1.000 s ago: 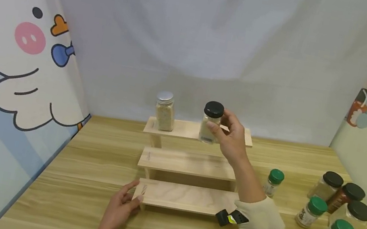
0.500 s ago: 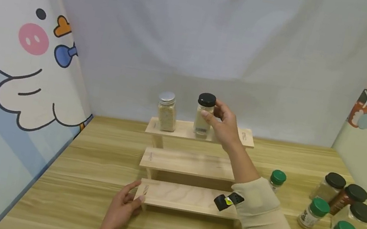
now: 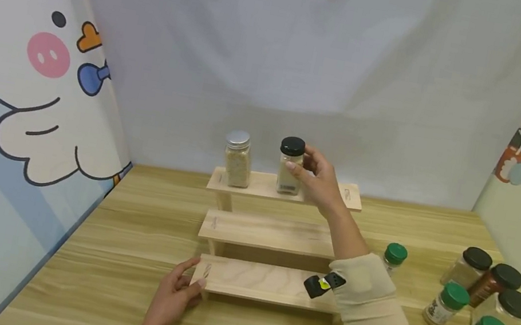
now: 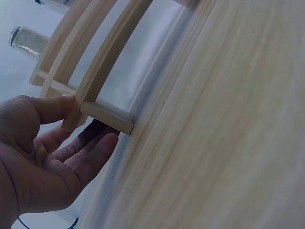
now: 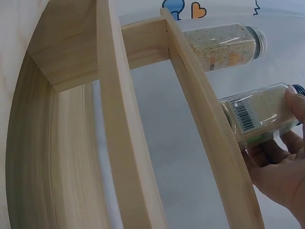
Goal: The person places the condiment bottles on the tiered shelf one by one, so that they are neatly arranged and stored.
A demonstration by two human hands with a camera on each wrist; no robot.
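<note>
A three-tier wooden spice rack [image 3: 265, 282] stands on the table. At its lower left end is my left hand [image 3: 172, 292], thumb on the bottom board's edge and fingers curled around the end, as the left wrist view also shows. My right hand [image 3: 322, 182] holds a black-lidded spice jar [image 3: 289, 170] between thumb and fingers. This jar stands upright on the top tier, and its barcode label shows in the right wrist view. To its left, with a gap between, a silver-lidded jar [image 3: 237, 164] of pale grainy seasoning sits on the same tier.
On the table to the right stand several more jars: a green-lidded shaker [image 3: 394, 257] near the rack, then two green-lidded shakers [image 3: 446, 304] before black-lidded jars [image 3: 467, 268] and a red-brown jar [image 3: 495, 285]. A pale curtain [image 3: 278, 61] hangs behind; printed panels flank both sides.
My right hand has moved left with the black-lidded jar and lowered it onto the top tier. The left hand has kept its place on the rack.
</note>
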